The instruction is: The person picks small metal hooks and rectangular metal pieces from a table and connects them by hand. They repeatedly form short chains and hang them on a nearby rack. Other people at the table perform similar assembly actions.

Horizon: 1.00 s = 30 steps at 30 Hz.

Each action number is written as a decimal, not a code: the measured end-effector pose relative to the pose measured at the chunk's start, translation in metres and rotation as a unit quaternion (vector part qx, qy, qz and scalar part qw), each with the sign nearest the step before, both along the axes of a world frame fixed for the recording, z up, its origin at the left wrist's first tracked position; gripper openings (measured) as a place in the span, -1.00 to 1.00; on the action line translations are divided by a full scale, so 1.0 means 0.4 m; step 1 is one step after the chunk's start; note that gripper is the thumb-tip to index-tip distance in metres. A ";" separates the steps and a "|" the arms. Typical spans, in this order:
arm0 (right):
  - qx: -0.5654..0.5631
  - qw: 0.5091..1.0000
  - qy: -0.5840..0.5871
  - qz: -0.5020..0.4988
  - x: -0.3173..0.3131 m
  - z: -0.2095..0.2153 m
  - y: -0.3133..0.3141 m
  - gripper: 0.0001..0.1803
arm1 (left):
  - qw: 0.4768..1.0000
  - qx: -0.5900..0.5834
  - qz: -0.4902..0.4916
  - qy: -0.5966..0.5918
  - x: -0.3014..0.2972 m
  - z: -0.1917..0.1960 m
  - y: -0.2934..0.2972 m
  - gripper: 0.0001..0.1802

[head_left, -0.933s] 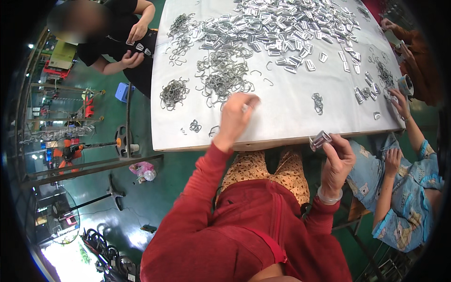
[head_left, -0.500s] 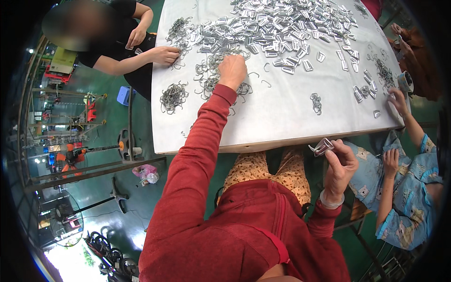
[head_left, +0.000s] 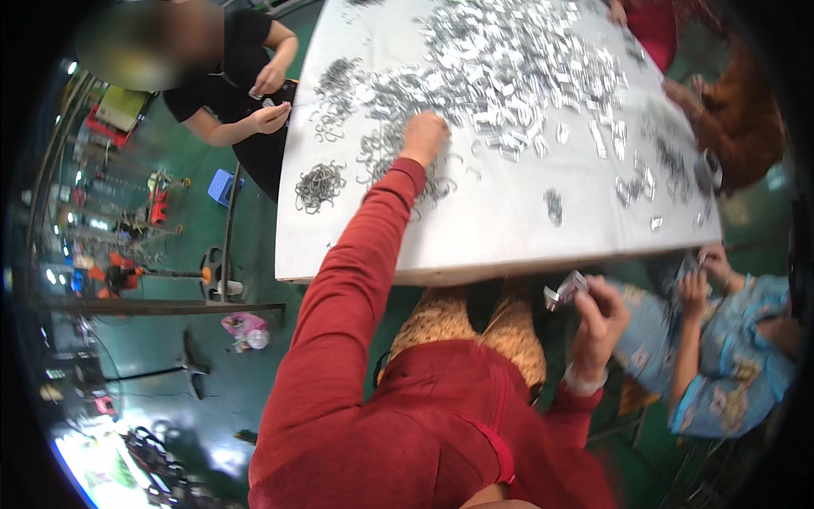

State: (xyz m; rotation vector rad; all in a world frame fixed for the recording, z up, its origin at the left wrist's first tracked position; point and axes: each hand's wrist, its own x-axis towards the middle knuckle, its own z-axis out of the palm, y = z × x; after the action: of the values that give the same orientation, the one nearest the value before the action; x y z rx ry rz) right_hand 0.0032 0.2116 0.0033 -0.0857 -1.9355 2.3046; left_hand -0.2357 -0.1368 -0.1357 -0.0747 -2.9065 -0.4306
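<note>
1. Change since the earlier frames: the left hand [head_left: 424, 136] has travelled from the near edge of the bench [head_left: 509, 229] out toward its middle, the red sleeve [head_left: 356, 263] now at full stretch. The right hand [head_left: 600, 314] has kept its place below the near edge.

2. Bench: a white sheet-topped surface. A broad heap of flat bright metal pieces [head_left: 526, 76] covers the far half. Tangles of wire loops [head_left: 381, 148] lie toward the left edge, and a separate clump of loops [head_left: 320, 184] sits near the near-left corner.

3. Left hand: fingers curled down into the wire loops at the fringe of the heap. Whether it has closed on any piece cannot be told.

4. Right hand: clamped on a small stack of metal pieces [head_left: 566, 290], held off the bench below its near edge. The stack's long axis runs up and to the right.

5. Governing relation: the loose pieces lie away from the body, toward the far edge. The left hand is on them; the right is well apart from them.

6. Room: green floor [head_left: 170, 356]. Other persons work at the far-left corner and along the right edge. Racks and tools stand at the left.
</note>
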 end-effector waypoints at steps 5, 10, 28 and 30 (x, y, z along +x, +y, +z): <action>-0.001 1.000 -0.008 0.004 0.029 -0.001 0.013 -0.78 | 0.994 -0.051 0.093 0.005 -0.054 -0.052 0.070 -0.73; 0.010 0.999 -0.004 0.042 0.022 -0.047 0.047 -0.76 | 0.989 -0.053 0.118 0.077 -0.051 -0.055 0.119 -0.72; 0.067 0.995 -0.001 0.073 0.027 -0.032 -0.018 -0.77 | 0.786 0.511 -0.336 0.087 0.534 0.361 0.393 -0.87; 0.061 0.995 0.001 0.073 0.029 -0.033 -0.018 -0.77 | 0.801 0.474 -0.339 0.138 0.572 0.353 0.427 -0.88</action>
State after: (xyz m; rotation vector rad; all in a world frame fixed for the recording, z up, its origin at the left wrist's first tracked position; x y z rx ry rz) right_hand 0.0148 0.2045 -0.0099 0.0725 -2.1437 2.2639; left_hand -0.0068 0.0341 0.0055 -0.9204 -1.9687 -1.7363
